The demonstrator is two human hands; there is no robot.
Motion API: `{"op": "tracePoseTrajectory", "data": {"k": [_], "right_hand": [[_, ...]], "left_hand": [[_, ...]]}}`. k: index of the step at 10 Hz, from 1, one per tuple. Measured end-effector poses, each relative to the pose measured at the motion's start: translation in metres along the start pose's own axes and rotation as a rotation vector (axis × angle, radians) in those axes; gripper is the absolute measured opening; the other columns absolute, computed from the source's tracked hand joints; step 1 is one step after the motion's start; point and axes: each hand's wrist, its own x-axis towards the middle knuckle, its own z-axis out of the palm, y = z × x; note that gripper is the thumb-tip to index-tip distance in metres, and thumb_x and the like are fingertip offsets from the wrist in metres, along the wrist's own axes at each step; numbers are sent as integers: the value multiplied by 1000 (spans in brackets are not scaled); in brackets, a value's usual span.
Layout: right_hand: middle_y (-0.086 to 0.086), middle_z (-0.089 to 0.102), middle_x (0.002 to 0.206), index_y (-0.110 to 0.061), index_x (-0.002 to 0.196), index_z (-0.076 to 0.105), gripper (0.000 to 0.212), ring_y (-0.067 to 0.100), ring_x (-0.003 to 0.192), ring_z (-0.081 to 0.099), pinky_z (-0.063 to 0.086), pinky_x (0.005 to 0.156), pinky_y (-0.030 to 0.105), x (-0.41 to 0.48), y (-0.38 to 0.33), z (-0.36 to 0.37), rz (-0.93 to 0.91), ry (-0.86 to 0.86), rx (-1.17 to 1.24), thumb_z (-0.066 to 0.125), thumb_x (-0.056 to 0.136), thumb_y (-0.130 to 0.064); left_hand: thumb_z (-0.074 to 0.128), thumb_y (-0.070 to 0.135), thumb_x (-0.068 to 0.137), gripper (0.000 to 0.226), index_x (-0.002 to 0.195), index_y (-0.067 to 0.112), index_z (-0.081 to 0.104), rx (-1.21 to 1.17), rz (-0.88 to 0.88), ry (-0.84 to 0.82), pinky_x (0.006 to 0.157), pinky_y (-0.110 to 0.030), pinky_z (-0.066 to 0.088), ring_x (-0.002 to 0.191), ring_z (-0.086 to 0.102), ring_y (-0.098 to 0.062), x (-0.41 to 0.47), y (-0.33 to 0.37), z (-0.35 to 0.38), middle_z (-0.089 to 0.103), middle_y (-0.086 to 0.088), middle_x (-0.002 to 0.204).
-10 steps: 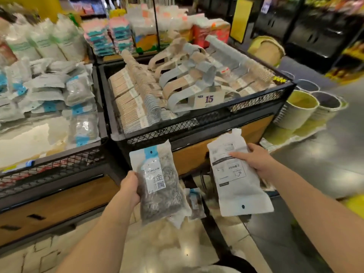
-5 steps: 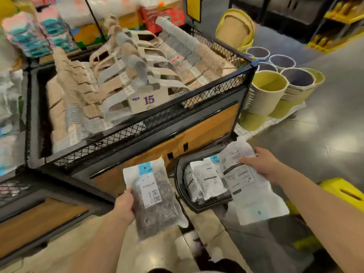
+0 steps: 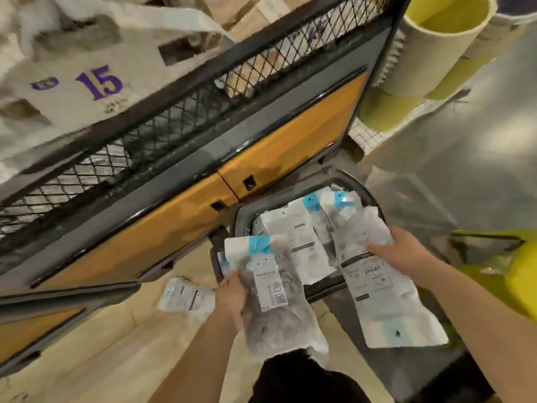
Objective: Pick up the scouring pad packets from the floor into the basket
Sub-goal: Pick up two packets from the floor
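Note:
My left hand grips a clear scouring pad packet with a blue top tab and grey steel wool inside, held just in front of the basket's near-left corner. My right hand holds a second packet, white back side up, over the basket's right edge. The dark basket sits on the floor against the display stand and holds several packets. Another packet lies on the floor left of the basket.
A black mesh display bin with orange wood panels stands over the basket, with a "15" price card. Yellow-green buckets stand at the upper right. A yellow object lies at the right. Tiled floor spreads at the lower left.
My view has tilted down and closed in on the basket. Both hands have come lower with their packets, the right one now over the basket's right edge.

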Motion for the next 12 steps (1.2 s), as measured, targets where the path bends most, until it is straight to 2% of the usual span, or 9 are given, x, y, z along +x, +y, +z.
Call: {"op": "tracePoseTrajectory", "data": {"k": [1,3,4,5,6,7,8,10,12], "right_hand": [[8,65,104,-17,113,56,36,29,93,64,54,84,43,58,20,20,-16,7,-22,74,85,-29],[7,70,103,-15,114,60,44,27,91,68,57,79,41,157,30,54,-44,-25,78,77,80,-37],[2,68,107,-25,128,53,61,23,86,68,53,66,34,185,26,69,-59,-53,187,76,77,-47],[4,53,129,-21,148,31,71,21,107,57,44,86,28,189,32,84,-216,-30,-11,67,89,-33],[15,17,160,-23,154,21,75,31,146,22,23,117,38,174,44,90,-380,43,-374,61,92,-28],[8,-9,164,-34,155,11,73,30,150,0,11,122,43,166,60,97,-456,-22,-672,52,95,-40],[6,-30,159,-39,154,-7,74,25,150,-16,4,123,43,166,69,105,-430,-143,-840,41,98,-49],[8,-34,157,-40,152,-14,75,27,148,-22,-4,122,48,172,60,112,-364,-173,-962,40,99,-45],[14,-23,160,-34,155,-11,71,33,150,-14,-4,122,47,130,65,101,-469,-1,-986,34,100,-43]], "left_hand": [[39,53,93,49,116,17,63,45,5,-41,98,-51,51,113,62,-35,63,3,46,64,-14,124],[27,39,105,51,143,10,45,107,33,187,109,-45,40,131,48,-35,111,35,109,47,-17,146],[38,51,96,54,127,11,57,75,93,195,100,-48,49,117,59,-33,135,38,127,61,-6,129],[52,52,92,61,141,16,43,256,313,133,106,-48,45,129,51,-32,136,32,136,53,-7,138],[60,69,75,84,148,37,31,634,479,-21,107,-49,44,140,37,-35,124,15,139,29,-9,157],[47,72,84,86,154,44,6,1124,475,-75,119,-50,23,152,-3,-24,115,-5,147,-15,12,163],[40,71,88,85,152,46,-10,1222,457,-134,120,-56,12,150,-22,-22,115,-10,156,-31,14,158],[36,70,91,78,152,48,-8,1356,454,-155,121,-56,7,152,-12,-25,126,4,145,-25,14,161],[16,58,99,60,155,42,-1,1266,455,105,122,-52,-1,152,-8,-28,105,-3,101,-14,8,164]]}}
